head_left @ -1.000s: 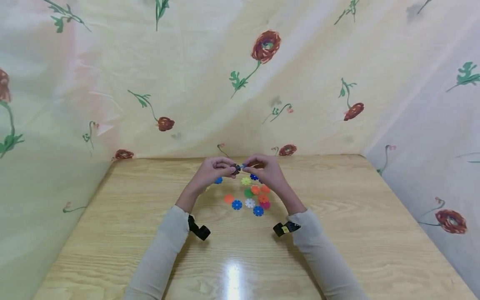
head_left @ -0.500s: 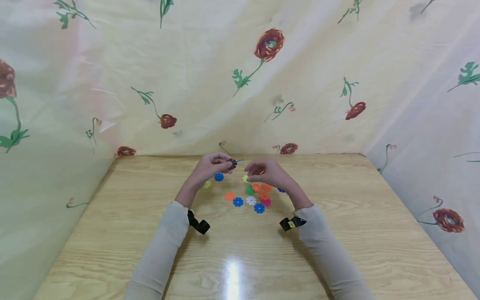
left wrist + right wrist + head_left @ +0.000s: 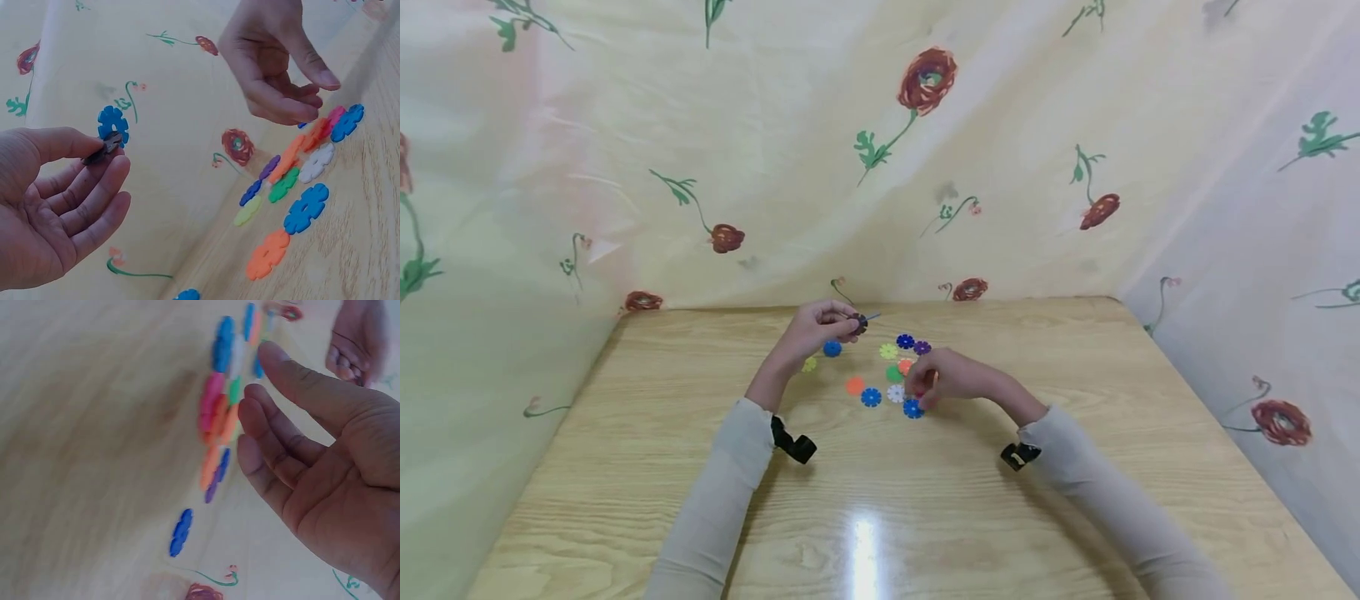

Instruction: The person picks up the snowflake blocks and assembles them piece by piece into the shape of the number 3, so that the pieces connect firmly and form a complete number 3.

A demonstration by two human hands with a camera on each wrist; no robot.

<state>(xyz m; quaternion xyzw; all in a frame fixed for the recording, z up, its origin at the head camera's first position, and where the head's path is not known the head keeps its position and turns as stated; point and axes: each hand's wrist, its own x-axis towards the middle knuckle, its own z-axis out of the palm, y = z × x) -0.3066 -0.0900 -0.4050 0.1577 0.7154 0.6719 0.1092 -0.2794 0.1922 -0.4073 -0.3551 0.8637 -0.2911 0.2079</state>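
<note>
My left hand (image 3: 812, 335) pinches a dark brown notched disc (image 3: 105, 150) between thumb and fingers, raised above the table. A blue notched disc (image 3: 114, 120) is joined to it, standing at an angle to the brown one. My right hand (image 3: 953, 375) hovers over the loose discs with thumb and fingers apart and nothing between them. Near its fingertips lie a blue disc (image 3: 913, 409), a white disc (image 3: 895, 392) and a pink disc (image 3: 336, 116). In the head view the right hand partly hides the orange discs, which show in the left wrist view.
Other discs lie flat on the wooden table (image 3: 700, 467): green (image 3: 892, 374), yellow (image 3: 888, 351), dark blue (image 3: 906, 342), purple (image 3: 922, 347), orange (image 3: 855, 386) and blue (image 3: 871, 397). Another blue disc (image 3: 832, 349) lies below the left hand. Flowered cloth (image 3: 805, 167) hangs behind and at both sides.
My right hand has let go of the blue disc, which stays on the brown one in my left hand. It has moved right and nearer, over the loose discs. The left hand has barely moved.
</note>
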